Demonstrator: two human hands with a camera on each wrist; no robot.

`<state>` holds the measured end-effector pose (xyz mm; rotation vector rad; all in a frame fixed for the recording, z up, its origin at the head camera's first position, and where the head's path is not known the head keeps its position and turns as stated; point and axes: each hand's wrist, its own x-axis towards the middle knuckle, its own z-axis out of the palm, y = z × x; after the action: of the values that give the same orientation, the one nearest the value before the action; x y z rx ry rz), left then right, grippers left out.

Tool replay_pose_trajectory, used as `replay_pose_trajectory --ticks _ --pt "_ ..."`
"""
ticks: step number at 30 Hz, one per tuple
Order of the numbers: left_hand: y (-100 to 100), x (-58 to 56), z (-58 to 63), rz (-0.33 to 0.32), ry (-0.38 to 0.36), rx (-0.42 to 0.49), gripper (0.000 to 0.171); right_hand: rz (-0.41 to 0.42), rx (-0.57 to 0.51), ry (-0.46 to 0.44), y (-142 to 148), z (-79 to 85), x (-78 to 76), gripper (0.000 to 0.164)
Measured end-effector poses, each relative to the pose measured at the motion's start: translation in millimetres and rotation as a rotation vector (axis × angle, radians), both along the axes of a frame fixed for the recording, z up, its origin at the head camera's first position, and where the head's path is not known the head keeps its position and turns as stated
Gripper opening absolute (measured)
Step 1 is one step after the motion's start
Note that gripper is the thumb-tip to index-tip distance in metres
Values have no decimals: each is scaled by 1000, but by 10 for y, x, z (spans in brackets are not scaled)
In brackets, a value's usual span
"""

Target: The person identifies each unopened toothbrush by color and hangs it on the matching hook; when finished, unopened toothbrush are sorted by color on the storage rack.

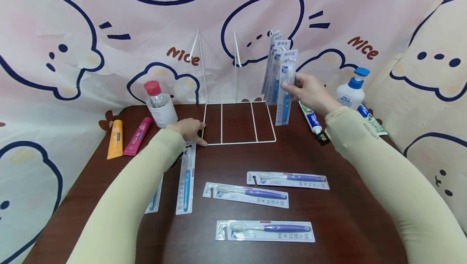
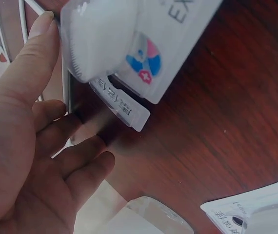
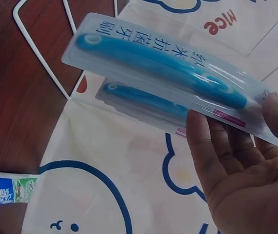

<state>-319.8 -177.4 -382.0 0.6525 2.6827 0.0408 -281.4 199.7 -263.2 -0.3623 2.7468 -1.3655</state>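
Observation:
A white wire display rack (image 1: pixel 238 142) stands on the table against the backdrop. My right hand (image 1: pixel 310 89) pinches a packaged blue toothbrush (image 1: pixel 286 93) between thumb and fingers, upright at the front of the rack's right hook. Behind it, more packaged blue toothbrushes (image 1: pixel 273 73) hang in a row. In the right wrist view the held toothbrush pack (image 3: pixel 163 68) lies across the fingers. My left hand (image 1: pixel 189 129) touches the rack's front left corner, thumb and fingers apart. Below it lies another packaged blue toothbrush (image 1: pixel 186 179), its top near the hand.
Several packaged purple toothbrushes (image 1: pixel 270 231) lie across the front. Another blue pack (image 1: pixel 154 199) is partly under the left sleeve. At left are an orange tube (image 1: pixel 116 138), a pink tube (image 1: pixel 138 136) and a red-capped bottle (image 1: pixel 162 110); at right, toothpaste tubes (image 1: pixel 311 119) and a pump bottle (image 1: pixel 350 93).

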Motion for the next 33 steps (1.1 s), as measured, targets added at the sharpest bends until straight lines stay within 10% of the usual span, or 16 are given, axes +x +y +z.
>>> replay_pose_trajectory --ticks 16,33 --pt "-4 -27 -6 -35 1 -6 86 11 -71 -12 -80 -9 -354 57" --pt "-5 -18 38 2 -33 12 85 -25 46 -9 7 -1 -294 64"
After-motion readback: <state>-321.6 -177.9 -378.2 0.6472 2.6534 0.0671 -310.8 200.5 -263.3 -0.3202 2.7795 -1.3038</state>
